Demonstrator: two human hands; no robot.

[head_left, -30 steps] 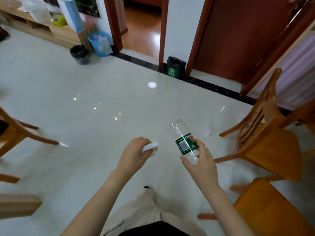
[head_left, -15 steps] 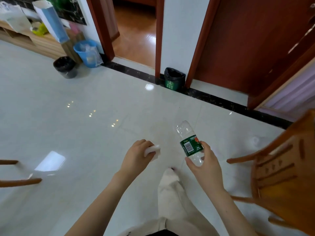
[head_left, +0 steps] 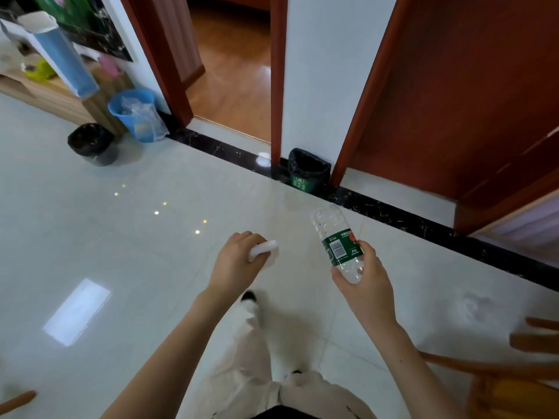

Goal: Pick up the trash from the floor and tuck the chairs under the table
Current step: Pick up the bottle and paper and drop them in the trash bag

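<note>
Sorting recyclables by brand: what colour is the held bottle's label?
The label is dark green with a white barcode patch, seen in the head view.

The person wears loose cream trousers (head_left: 251, 367), a black garment (head_left: 284, 414) showing at the bottom edge, and dark-toed shoes (head_left: 248, 295); both forearms (head_left: 169, 358) are bare

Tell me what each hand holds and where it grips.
Right hand grips the clear bottle at its near end, below the green label. Left hand clenches a white wad; one end sticks out.
</note>
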